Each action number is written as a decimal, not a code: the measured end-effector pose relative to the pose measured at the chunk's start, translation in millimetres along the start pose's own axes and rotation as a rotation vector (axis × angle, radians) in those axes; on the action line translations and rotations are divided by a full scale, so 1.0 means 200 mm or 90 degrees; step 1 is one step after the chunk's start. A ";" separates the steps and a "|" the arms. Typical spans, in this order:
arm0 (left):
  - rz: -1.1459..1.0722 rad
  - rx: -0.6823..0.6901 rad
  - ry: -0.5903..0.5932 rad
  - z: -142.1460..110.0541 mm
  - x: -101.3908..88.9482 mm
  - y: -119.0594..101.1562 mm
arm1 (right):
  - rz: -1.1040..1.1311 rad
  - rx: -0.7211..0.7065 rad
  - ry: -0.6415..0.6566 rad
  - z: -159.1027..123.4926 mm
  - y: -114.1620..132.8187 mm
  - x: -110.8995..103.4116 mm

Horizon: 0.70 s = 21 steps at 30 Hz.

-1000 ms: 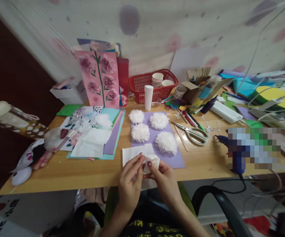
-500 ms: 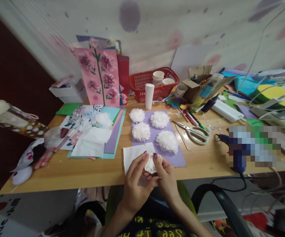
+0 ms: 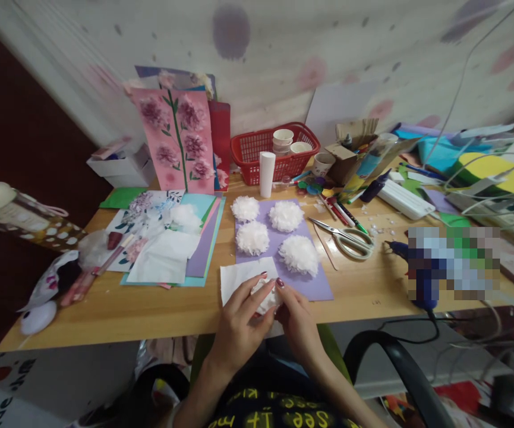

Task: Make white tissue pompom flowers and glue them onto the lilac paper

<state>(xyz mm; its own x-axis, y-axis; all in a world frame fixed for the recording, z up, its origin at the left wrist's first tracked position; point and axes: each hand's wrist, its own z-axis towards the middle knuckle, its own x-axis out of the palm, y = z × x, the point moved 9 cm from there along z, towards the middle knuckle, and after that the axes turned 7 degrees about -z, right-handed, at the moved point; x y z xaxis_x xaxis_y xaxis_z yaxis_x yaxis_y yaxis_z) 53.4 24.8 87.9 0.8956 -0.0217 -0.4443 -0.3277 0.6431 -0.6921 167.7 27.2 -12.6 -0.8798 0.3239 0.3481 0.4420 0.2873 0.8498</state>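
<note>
Between my two hands, over the table's front edge, is a crumpled white tissue paper flower [image 3: 265, 299], partly hidden by the fingers. My left hand [image 3: 243, 315] is closed round its left side. With thumb and fingers pinched, my right hand [image 3: 296, 315] grips its right edge. Just beyond lies a flat white tissue sheet [image 3: 241, 278], overlapping a purple paper sheet [image 3: 321, 290]. Several fluffy white paper flowers rest on the purple sheet, the nearest flower [image 3: 299, 255] at its right side.
Scissors [image 3: 350, 241] and a thin wooden stick [image 3: 327, 246] lie right of the purple sheet. Farther right is a blue glue gun [image 3: 423, 273] with its cord. A red basket [image 3: 252, 157] with paper cups and a white roll [image 3: 266, 175] stand behind. Coloured papers [image 3: 198, 255] are stacked left.
My fingers have shifted on the white tissue flower, which has turned and moved slightly left, with its ruffled side now showing. The view has drifted slightly.
</note>
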 end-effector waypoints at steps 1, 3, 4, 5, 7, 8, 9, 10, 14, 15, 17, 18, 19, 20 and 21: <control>-0.002 -0.002 -0.005 0.01 0.00 0.00 | 0.014 0.000 0.031 0.00 0.01 0.02; -0.016 -0.013 -0.021 0.01 -0.01 0.01 | 0.045 0.008 0.098 -0.01 0.03 0.07; -0.026 -0.021 -0.030 0.01 -0.02 0.01 | 0.059 0.014 0.131 -0.02 0.04 0.09; -0.038 -0.032 -0.038 0.01 -0.02 0.02 | 0.070 0.020 0.165 -0.03 0.05 0.11; -0.064 -0.072 -0.049 0.00 -0.02 0.05 | 0.083 0.022 0.207 -0.05 0.06 0.13; -0.079 -0.101 -0.050 -0.01 -0.02 0.07 | 0.086 0.017 0.215 -0.05 0.07 0.14; -0.094 -0.131 -0.049 -0.02 -0.02 0.09 | 0.086 0.011 0.221 -0.06 0.07 0.14; -0.109 -0.157 -0.049 -0.02 -0.01 0.11 | 0.081 0.005 0.225 -0.06 0.07 0.14; -0.133 -0.186 -0.050 -0.02 0.00 0.12 | 0.048 -0.016 0.204 -0.06 0.06 0.12; -0.131 -0.185 -0.050 -0.02 0.00 0.11 | 0.038 -0.022 0.194 -0.06 0.06 0.12; -0.127 -0.193 -0.044 -0.02 0.01 0.11 | 0.019 -0.033 0.176 -0.05 0.05 0.10; -0.128 -0.204 -0.041 -0.02 0.02 0.12 | 0.010 -0.038 0.167 -0.05 0.05 0.10; -0.131 -0.215 -0.037 -0.03 0.03 0.12 | 0.003 -0.043 0.158 -0.05 0.05 0.09; -0.135 -0.229 -0.034 -0.03 0.03 0.13 | -0.002 -0.047 0.149 -0.04 0.05 0.08; -0.139 -0.242 -0.033 -0.04 0.04 0.14 | -0.005 -0.048 0.144 -0.04 0.05 0.08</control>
<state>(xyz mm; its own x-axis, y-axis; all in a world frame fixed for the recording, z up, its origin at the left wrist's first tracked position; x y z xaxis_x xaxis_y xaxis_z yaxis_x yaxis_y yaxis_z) 48.5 36.6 60.0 0.9668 -0.0807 -0.2424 -0.2084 0.2996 -0.9310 157.3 28.2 4.5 -0.9037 0.1095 0.4139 0.4281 0.2175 0.8771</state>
